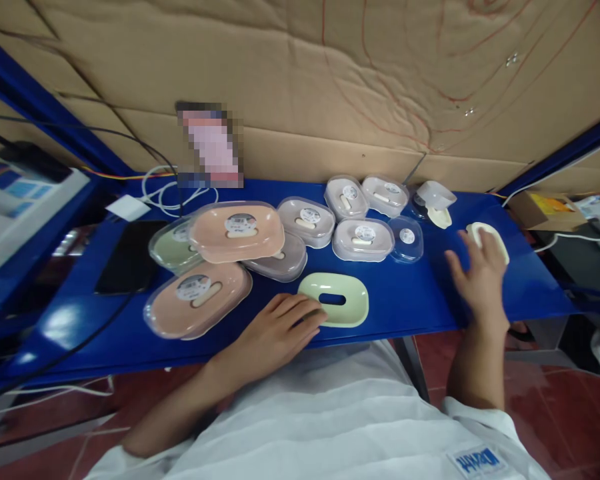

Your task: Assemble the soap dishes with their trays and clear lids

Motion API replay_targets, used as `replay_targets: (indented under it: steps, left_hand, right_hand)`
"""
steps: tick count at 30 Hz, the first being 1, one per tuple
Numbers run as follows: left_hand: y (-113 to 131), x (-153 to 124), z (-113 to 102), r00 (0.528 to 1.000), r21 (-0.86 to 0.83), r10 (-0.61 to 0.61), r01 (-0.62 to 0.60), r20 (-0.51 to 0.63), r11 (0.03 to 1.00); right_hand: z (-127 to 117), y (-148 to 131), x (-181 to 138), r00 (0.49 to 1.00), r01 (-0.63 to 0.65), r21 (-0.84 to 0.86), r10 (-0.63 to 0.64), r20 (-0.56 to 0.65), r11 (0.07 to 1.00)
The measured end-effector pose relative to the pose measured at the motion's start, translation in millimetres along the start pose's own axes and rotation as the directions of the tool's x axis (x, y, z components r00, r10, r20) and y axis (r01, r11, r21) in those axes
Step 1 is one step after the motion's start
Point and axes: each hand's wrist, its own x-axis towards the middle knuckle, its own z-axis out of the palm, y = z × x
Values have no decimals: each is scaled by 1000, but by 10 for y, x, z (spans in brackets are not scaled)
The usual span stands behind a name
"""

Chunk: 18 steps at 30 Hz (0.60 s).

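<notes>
A pale green oval soap dish with a slot in its middle lies near the front edge of the table. My left hand rests at its left end, fingers stretched out and touching or just over the rim. Over on the right, my right hand reaches with spread fingers onto a cream oval piece, partly hidden beneath them. Left of my left hand lie peach soap boxes with clear lids and round labels, one above another. A clear lid with a label lies between the hands, farther back.
Several greyish lidded boxes stand towards the back. Behind them are a clear cup-like part and a small cream piece. A black phone-like slab, a white cable and an adapter lie at left. Cardboard walls the back.
</notes>
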Motion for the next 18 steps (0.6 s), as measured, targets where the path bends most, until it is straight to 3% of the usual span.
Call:
replay_targets:
  steps: [3, 6, 9, 13, 15, 18]
  left_hand:
    - [5, -3, 2, 1000, 17, -1, 2, -18, 1000]
    - [12, -5, -10, 999, 29, 1, 0, -53, 1000]
    - [17, -17, -36, 990, 2, -22, 23, -142, 1000]
    - [17, -48, -58, 958, -40, -61, 52, -280, 998]
    - [16, -60, -57, 944, -36, -52, 43, -324, 998]
    - [22, -63, -58, 951, -25, -49, 44, -306, 999]
  right_hand:
    - [17, 551, -17, 951, -308, -125, 305, -43, 943]
    - [-32, 724, -187, 942, -333, -108, 334, -9, 937]
    - [-219, 484, -474, 976, -219, -9, 219, -4, 976]
    - [-605, -121, -820, 998, -30, 281, 13, 62, 959]
    - [-728, -408, -862, 977, 43, 384, -119, 176, 922]
    - [-686, -771, -751, 889, 165, 513, -352, 292, 842]
